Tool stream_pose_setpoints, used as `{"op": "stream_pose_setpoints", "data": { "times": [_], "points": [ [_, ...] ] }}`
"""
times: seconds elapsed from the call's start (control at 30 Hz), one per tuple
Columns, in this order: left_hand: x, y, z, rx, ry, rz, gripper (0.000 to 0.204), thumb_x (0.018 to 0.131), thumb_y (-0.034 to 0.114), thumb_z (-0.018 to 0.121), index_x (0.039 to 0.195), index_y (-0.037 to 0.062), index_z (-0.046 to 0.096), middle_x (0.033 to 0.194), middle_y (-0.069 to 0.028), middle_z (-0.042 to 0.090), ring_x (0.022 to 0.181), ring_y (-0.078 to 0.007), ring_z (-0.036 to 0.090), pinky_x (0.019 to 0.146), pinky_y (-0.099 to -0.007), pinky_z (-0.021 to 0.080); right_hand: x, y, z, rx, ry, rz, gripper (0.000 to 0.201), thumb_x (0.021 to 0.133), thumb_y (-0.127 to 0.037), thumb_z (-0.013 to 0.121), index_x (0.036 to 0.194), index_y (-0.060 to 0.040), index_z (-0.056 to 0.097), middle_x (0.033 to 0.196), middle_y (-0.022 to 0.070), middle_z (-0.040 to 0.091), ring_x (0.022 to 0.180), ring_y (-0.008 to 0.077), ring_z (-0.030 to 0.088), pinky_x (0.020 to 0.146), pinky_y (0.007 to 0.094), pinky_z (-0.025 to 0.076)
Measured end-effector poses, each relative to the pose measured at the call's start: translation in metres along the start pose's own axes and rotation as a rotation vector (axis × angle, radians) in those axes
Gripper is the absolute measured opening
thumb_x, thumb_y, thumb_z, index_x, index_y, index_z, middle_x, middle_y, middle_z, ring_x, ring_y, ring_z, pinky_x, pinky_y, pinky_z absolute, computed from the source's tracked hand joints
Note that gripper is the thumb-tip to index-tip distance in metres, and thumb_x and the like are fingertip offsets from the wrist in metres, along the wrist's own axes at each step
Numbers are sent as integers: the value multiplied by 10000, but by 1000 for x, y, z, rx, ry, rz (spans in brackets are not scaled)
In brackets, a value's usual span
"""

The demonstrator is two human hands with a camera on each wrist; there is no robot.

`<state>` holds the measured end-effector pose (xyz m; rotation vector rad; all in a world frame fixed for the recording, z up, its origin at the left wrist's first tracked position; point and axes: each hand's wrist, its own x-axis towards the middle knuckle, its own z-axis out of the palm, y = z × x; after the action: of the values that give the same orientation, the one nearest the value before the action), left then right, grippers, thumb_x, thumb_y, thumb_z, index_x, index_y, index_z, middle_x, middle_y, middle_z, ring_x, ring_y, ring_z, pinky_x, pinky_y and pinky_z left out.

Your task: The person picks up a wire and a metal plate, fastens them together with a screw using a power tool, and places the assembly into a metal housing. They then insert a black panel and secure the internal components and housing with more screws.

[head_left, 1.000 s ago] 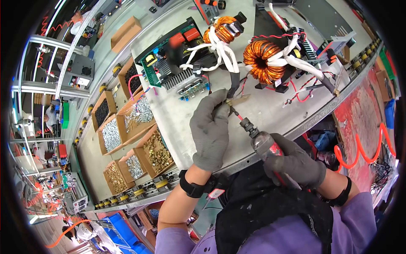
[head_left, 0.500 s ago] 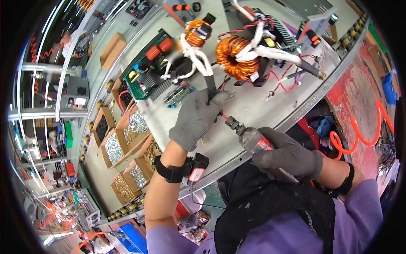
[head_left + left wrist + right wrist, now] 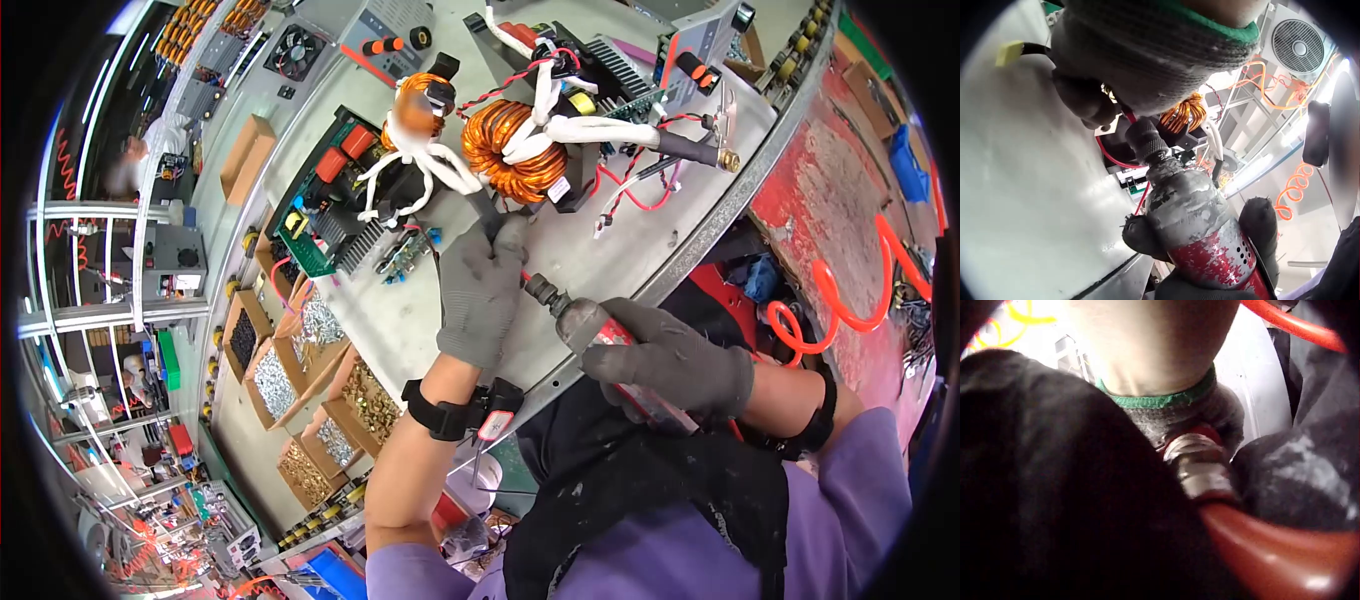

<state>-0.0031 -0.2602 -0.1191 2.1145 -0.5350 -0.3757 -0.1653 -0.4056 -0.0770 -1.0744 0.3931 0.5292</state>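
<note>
My gloved left hand [image 3: 482,290] pinches the end of a black-sleeved cable [image 3: 486,212], which leads to white leads on the smaller copper coil [image 3: 412,115]. In my gloved right hand [image 3: 665,360] is a worn red and grey power screwdriver [image 3: 583,325]. Its knurled chuck [image 3: 1146,142] points at the left fingers, with the bit reaching in under them. The left fingers hide the bit's tip and the cable end. In the left wrist view a black lead with a yellow end [image 3: 1010,54] sticks out past the left glove [image 3: 1141,56].
A larger copper coil [image 3: 515,150] and a green circuit board [image 3: 310,245] stand beyond the hands. Boxes of screws [image 3: 275,380] line the left side. A red hose [image 3: 1266,544] runs from a metal fitting [image 3: 1204,469]. The metal bench edge [image 3: 690,255] slants along the right.
The head view has shifted, so coils and board sit further left. A flat tan piece past the left fingertips one second ago is hidden now. Both hands keep their holds.
</note>
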Motion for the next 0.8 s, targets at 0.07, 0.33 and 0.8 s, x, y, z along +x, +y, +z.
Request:
{"op": "stream_pose_setpoints", "data": {
  "times": [0.07, 0.33, 0.8],
  "points": [
    [0, 1, 1, 5, 4, -13, 357, 968, 306, 537, 923, -25, 665, 665, -40, 618, 575, -119, 545, 533, -276, 437, 1, 0, 0, -11, -5, 3, 500, 882, -290, 670, 1238, 11, 488, 883, 45, 580, 715, 94, 575, 614, 278, 483],
    [0, 6, 2, 24, 0, 18, 363, 959, 301, 541, 878, -30, 666, 659, -53, 619, 579, -121, 544, 540, -293, 435, 0, 2, 0, 33, -15, -46, 517, 882, -289, 683, 1249, 13, 479, 865, 41, 567, 695, 99, 574, 600, 273, 483],
    [-4, 0, -8, 133, 16, 36, 375, 956, 340, 539, 1002, -14, 657, 737, -138, 661, 677, -254, 637, 649, -370, 485, -2, 10, -14, -240, 58, -62, 840, 779, -475, 732, 1371, 12, 388, 1110, 190, 589, 1025, 251, 594, 918, 371, 469]
  ]
}}
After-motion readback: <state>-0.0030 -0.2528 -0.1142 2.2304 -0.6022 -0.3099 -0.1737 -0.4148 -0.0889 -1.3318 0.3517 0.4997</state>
